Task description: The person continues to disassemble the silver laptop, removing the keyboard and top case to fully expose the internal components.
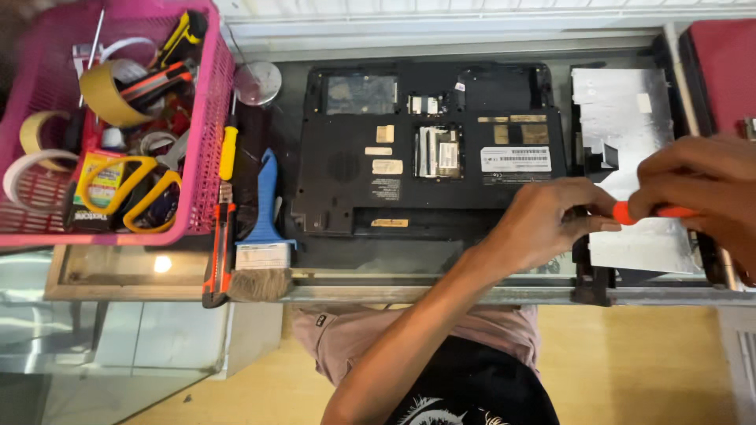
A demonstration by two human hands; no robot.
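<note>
My right hand (pixel 701 193) comes in from the right and grips an orange-handled screwdriver (pixel 657 211). My left hand (pixel 551 220) reaches up from the bottom, and its fingertips pinch the screwdriver's front end. The shaft and tip are hidden under those fingers. Both hands are over a silver metal plate (pixel 630 110) and a black bracket (pixel 602 157), just right of a black laptop (pixel 425 149) lying bottom-up. The laptop's base shows open bays and several labels.
A pink basket (pixel 206 142) at the left holds tape rolls, yellow-handled scissors and tools. Beside it lie a yellow-handled screwdriver (pixel 228 149), an orange utility knife (pixel 216 252), a blue-handled brush (pixel 264 236) and a round metal lid (pixel 258 83). A red case (pixel 724 71) sits far right.
</note>
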